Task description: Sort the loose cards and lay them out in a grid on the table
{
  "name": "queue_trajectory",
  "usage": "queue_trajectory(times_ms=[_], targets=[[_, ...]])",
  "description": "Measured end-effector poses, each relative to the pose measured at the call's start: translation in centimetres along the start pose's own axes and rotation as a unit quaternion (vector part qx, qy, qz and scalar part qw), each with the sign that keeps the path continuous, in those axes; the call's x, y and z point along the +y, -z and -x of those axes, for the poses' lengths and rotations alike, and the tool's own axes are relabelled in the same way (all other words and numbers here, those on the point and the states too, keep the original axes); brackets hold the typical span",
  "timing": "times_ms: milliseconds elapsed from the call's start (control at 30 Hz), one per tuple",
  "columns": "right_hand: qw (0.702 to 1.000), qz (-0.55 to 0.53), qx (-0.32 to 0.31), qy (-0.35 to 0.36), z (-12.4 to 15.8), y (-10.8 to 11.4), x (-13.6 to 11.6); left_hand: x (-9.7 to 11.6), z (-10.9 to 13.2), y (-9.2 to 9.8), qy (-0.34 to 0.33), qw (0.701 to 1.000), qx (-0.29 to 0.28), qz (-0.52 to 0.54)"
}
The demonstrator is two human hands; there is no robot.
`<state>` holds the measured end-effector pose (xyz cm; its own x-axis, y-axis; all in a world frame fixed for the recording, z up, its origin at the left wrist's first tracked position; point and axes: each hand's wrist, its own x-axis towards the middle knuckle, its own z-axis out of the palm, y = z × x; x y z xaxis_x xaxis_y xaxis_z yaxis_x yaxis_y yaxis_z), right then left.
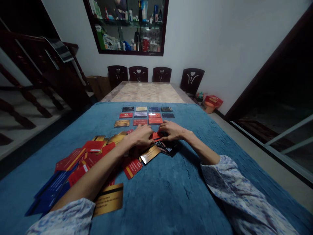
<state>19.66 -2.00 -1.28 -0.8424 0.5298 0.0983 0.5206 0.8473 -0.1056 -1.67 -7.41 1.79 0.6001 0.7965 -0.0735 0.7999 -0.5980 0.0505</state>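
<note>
A red card [156, 136] lies between my two hands, above the loose pile. My left hand [142, 134] has its curled fingers at the card's left edge. The thumb and fingers of my right hand [171, 130] close on its right side. Just below are black cards [170, 148] and a gold card [150, 154]. Beyond my hands, bank-type cards lie in neat rows, including a red card stack [155, 121], a dark red card [140, 122] and a gold-brown card [122, 123]. My left forearm passes over part of the pile and hides some cards.
Red cards [70, 159], blue cards [52, 184] and a gold card [110, 199] spread around my left forearm. A blue cloth [186, 195] covers the near table; the far end shows bare marble-patterned tabletop [149, 92]. Dark chairs [162, 74] stand behind it.
</note>
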Motion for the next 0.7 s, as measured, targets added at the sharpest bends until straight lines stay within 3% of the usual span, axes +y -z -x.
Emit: queue_trajectory(times_ms=[700], targets=[[0.998, -0.055, -0.009, 0.006, 0.24, 0.53, -0.27, -0.21, 0.07, 0.34, -0.016, 1.0, -0.011, 0.011]])
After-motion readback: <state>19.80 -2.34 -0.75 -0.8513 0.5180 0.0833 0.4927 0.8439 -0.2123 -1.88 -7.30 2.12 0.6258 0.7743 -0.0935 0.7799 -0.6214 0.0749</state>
